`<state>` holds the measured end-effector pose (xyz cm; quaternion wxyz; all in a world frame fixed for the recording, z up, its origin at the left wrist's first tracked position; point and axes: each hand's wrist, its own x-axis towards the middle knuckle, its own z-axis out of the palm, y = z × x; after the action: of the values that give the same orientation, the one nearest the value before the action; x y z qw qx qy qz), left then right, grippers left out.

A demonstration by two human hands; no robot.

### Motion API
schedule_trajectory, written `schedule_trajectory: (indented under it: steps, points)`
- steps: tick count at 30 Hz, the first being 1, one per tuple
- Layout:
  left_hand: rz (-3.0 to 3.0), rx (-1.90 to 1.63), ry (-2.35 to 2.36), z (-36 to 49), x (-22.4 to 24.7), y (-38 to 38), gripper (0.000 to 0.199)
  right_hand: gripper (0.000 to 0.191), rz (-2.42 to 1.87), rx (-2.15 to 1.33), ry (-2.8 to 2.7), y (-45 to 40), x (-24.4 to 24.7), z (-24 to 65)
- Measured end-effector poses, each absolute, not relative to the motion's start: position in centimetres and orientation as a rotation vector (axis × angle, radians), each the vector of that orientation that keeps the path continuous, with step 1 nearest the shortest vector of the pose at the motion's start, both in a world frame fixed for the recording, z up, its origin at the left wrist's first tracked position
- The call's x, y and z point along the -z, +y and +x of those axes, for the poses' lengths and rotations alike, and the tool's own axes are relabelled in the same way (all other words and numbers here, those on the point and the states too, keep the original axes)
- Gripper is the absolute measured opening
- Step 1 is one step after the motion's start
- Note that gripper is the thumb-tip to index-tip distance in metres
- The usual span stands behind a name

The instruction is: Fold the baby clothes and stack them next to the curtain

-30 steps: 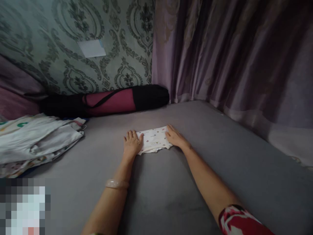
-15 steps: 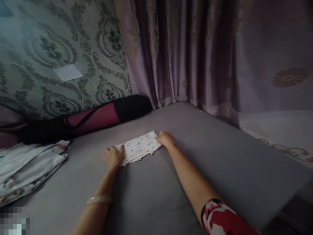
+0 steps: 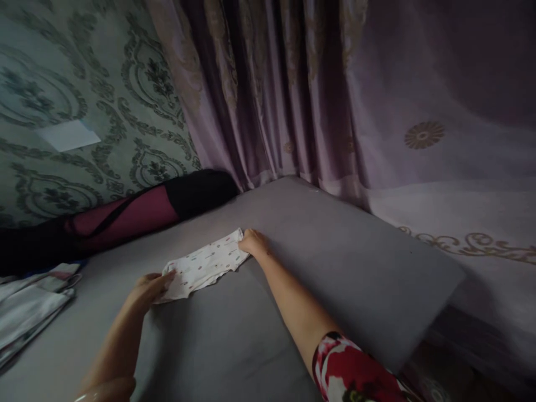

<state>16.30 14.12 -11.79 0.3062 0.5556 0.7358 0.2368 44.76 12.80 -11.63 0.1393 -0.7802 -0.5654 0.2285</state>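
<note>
At far left, a stack of folded clothes (image 3: pixel 29 310) is cut off by the frame edge, behind it a dark rolled bag (image 3: pixel 121 218) against the wall. The left hand (image 3: pixel 148 290) grips the near-left end of the small printed white garment (image 3: pixel 205 265), fingertips hidden beneath the cloth. The right hand (image 3: pixel 253 243) pinches its far-right corner; the garment lies folded on the grey mattress (image 3: pixel 335 268).

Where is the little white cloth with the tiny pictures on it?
The little white cloth lies flat on the grey bed, in the middle-left of the head view, between the left hand and the right hand.
</note>
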Motion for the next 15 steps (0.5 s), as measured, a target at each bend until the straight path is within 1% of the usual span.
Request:
schedule_trajectory:
  steps: [3, 6, 10, 15]
  points:
    - [1.434, -0.569, 1.922, 16.6, 10.8, 13.9, 0.034, 0.039, -2.218, -0.699, -1.625, 12.8, 11.5, 45.2]
    - [1.463, -0.599, 1.966, 17.0, 9.8, 14.6, 0.025, 0.037, -2.180, -0.758, -1.613, 12.9, 11.5, 45.6]
    - [1.572, -0.656, 1.940, 18.9, 7.2, 15.9, 0.022, 0.032, -2.133, -0.822, -1.594, 13.4, 11.4, 46.3]
    - [1.597, -0.831, 1.764, 24.8, 3.3, 15.8, 0.021, 0.021, -2.104, -0.823, -1.569, 12.9, 10.5, 49.7]
